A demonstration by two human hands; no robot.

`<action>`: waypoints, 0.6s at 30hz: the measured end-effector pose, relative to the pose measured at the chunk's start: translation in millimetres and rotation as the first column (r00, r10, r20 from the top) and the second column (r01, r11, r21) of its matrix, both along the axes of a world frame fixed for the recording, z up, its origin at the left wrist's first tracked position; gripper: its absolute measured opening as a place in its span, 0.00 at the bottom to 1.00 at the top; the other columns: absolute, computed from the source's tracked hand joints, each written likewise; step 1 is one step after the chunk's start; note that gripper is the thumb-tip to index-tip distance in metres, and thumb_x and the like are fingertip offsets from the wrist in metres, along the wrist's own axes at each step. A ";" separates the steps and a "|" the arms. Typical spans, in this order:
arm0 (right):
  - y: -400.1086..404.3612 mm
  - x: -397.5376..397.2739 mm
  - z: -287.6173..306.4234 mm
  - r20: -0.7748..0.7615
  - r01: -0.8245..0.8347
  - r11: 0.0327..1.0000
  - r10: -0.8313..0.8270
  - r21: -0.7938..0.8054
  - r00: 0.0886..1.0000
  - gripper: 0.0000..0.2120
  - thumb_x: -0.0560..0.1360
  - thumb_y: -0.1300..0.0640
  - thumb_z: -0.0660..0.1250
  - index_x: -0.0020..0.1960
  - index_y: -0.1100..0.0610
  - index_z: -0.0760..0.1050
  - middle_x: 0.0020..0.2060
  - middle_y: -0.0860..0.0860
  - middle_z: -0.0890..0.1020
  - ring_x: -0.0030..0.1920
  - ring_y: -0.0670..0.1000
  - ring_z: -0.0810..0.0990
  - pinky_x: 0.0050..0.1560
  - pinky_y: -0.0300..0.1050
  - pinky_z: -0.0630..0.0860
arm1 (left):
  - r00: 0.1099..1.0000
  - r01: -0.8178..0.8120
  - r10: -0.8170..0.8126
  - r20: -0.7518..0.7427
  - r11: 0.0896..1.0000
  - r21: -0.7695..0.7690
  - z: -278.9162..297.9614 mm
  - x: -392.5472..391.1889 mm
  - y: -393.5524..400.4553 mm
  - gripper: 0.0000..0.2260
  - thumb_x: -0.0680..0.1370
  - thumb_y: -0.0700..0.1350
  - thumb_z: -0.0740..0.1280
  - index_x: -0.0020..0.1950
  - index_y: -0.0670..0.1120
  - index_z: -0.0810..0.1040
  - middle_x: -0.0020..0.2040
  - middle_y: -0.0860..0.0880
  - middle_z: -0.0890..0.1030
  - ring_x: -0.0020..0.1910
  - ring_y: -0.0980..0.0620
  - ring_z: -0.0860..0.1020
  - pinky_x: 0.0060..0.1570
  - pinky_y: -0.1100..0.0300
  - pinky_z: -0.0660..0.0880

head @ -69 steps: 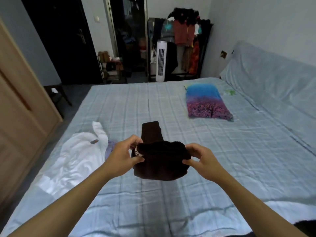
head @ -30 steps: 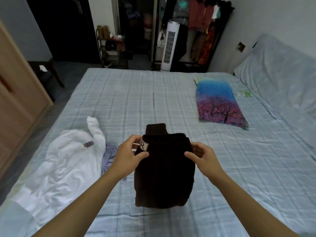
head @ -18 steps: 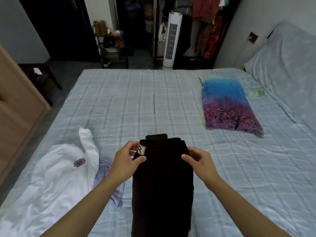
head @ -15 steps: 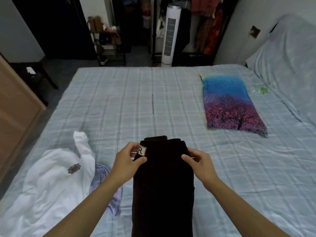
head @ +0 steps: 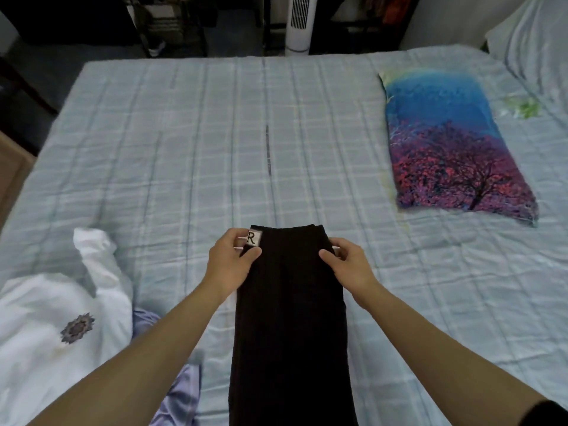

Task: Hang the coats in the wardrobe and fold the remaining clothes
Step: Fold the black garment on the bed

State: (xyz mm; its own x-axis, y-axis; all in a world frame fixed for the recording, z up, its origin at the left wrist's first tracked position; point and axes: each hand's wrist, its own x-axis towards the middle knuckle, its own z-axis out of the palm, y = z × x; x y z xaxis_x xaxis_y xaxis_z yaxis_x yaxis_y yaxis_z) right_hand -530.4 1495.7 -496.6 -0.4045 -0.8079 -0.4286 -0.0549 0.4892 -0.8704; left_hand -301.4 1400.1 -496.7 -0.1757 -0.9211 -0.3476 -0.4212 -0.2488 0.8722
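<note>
A long dark garment (head: 290, 327) hangs down over the bed (head: 184, 149), its top edge pinched at 2 corners: left hand (head: 230, 261) beside the R label (head: 254, 238), right hand (head: 345, 264) opposite. A white garment (head: 55, 318) lies left; farther right, a tree-print pillow (head: 451, 149).

White label (head: 254, 238) on dark garment (head: 292, 318) top edge reads "R".

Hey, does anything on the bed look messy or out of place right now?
Yes: the white garment lies crumpled at the bed's left edge, over a lilac garment. The black garment both hands hold lies straight.
</note>
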 end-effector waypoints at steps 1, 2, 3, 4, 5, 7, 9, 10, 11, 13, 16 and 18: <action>-3.3 -2.3 -8.2 0.014 -0.012 1.000 0.012 0.011 1.000 0.11 0.78 0.56 0.69 0.60 0.51 0.79 0.49 0.50 0.85 0.50 0.49 0.85 0.54 0.48 0.82 | 1.000 -0.010 0.010 -0.003 1.000 0.010 -9.5 -3.2 -3.3 0.14 0.75 0.43 0.74 0.57 0.55 0.77 0.53 0.54 0.79 0.51 0.57 0.79 0.32 0.73 0.73; -6.0 -4.0 -15.7 0.038 -0.027 0.999 0.026 0.022 0.999 0.15 0.78 0.55 0.69 0.64 0.51 0.77 0.52 0.49 0.84 0.53 0.49 0.84 0.56 0.48 0.82 | 1.000 -0.015 0.015 0.003 1.000 0.017 -18.6 -5.5 -6.3 0.13 0.76 0.44 0.73 0.59 0.54 0.77 0.53 0.54 0.79 0.52 0.56 0.79 0.32 0.73 0.73; -7.0 -4.9 -23.2 0.065 -0.047 0.998 0.044 0.042 0.997 0.20 0.78 0.52 0.70 0.69 0.51 0.73 0.57 0.48 0.82 0.57 0.48 0.82 0.59 0.49 0.80 | 1.000 -0.012 0.011 0.027 1.000 0.017 -26.1 -7.6 -7.2 0.13 0.78 0.44 0.71 0.61 0.52 0.76 0.55 0.52 0.80 0.53 0.55 0.79 0.35 0.73 0.74; -6.7 -5.0 -31.0 0.059 -0.075 0.995 0.071 0.069 0.996 0.26 0.77 0.49 0.70 0.73 0.50 0.68 0.63 0.47 0.78 0.63 0.46 0.77 0.64 0.50 0.77 | 0.997 0.000 -0.001 0.071 1.000 0.011 -32.9 -8.6 -6.2 0.13 0.79 0.45 0.69 0.64 0.50 0.75 0.57 0.51 0.80 0.55 0.53 0.79 0.41 0.71 0.74; -4.8 -4.0 -39.3 -0.011 -0.112 0.989 0.114 0.094 0.993 0.31 0.77 0.46 0.69 0.76 0.50 0.63 0.68 0.46 0.72 0.68 0.46 0.71 0.69 0.50 0.71 | 0.989 0.027 -0.025 0.145 1.000 -0.012 -39.7 -8.9 -1.9 0.15 0.81 0.46 0.67 0.67 0.47 0.74 0.60 0.49 0.79 0.59 0.50 0.78 0.50 0.66 0.76; 5.6 3.0 -58.5 -0.290 -0.219 0.969 0.244 0.115 0.925 0.34 0.79 0.43 0.65 0.79 0.51 0.57 0.75 0.50 0.63 0.75 0.49 0.60 0.76 0.51 0.60 | 0.935 0.145 -0.097 0.341 0.982 -0.120 -54.2 -7.5 18.0 0.19 0.82 0.50 0.63 0.71 0.45 0.70 0.66 0.47 0.76 0.66 0.46 0.73 0.65 0.53 0.72; 21.7 18.7 -78.1 -0.592 -0.373 0.922 0.358 0.103 0.722 0.32 0.80 0.42 0.61 0.80 0.53 0.56 0.78 0.55 0.58 0.79 0.54 0.54 0.78 0.53 0.55 | 0.836 0.332 -0.178 0.519 0.917 -0.221 -67.3 -8.5 47.6 0.23 0.82 0.54 0.60 0.75 0.46 0.67 0.73 0.48 0.71 0.73 0.46 0.67 0.70 0.48 0.68; 28.7 27.2 -87.6 -0.691 -0.456 0.883 0.400 0.112 0.603 0.32 0.81 0.41 0.59 0.80 0.53 0.56 0.79 0.56 0.56 0.79 0.55 0.51 0.78 0.54 0.54 | 0.775 0.422 -0.217 0.594 0.877 -0.230 -75.1 -9.3 60.4 0.25 0.82 0.56 0.57 0.77 0.47 0.63 0.77 0.49 0.65 0.77 0.46 0.62 0.73 0.48 0.64; 34.2 34.6 -97.7 -0.747 -0.526 0.839 0.439 0.141 0.500 0.32 0.81 0.40 0.55 0.80 0.53 0.55 0.80 0.56 0.54 0.80 0.55 0.48 0.78 0.54 0.52 | 0.715 0.496 -0.250 0.653 0.840 -0.221 -84.5 -9.6 69.6 0.27 0.83 0.58 0.54 0.80 0.49 0.59 0.80 0.49 0.58 0.80 0.48 0.55 0.76 0.48 0.59; 41.7 44.4 -117.6 -0.776 -0.590 0.773 0.514 0.233 0.366 0.31 0.82 0.38 0.49 0.81 0.51 0.51 0.81 0.53 0.47 0.80 0.53 0.40 0.79 0.56 0.48 | 0.598 0.599 -0.294 0.746 0.782 -0.172 -105.1 -6.7 78.8 0.28 0.83 0.60 0.45 0.81 0.52 0.50 0.82 0.51 0.46 0.81 0.50 0.42 0.78 0.48 0.48; 44.5 44.5 -142.5 -0.775 -0.570 0.755 0.557 0.324 0.298 0.31 0.83 0.37 0.45 0.81 0.48 0.45 0.81 0.50 0.41 0.80 0.52 0.36 0.78 0.58 0.46 | 0.522 0.649 -0.302 0.798 0.747 -0.142 -136.0 6.3 72.7 0.29 0.82 0.61 0.42 0.82 0.53 0.46 0.82 0.51 0.42 0.80 0.50 0.39 0.78 0.43 0.48; 43.8 41.1 -158.4 -0.788 -0.568 0.755 0.550 0.327 0.277 0.31 0.83 0.37 0.46 0.81 0.48 0.45 0.81 0.49 0.42 0.80 0.52 0.38 0.77 0.58 0.47 | 0.508 0.662 -0.313 0.803 0.738 -0.131 -157.4 14.9 69.7 0.29 0.83 0.61 0.43 0.82 0.52 0.47 0.82 0.50 0.43 0.81 0.49 0.41 0.77 0.40 0.52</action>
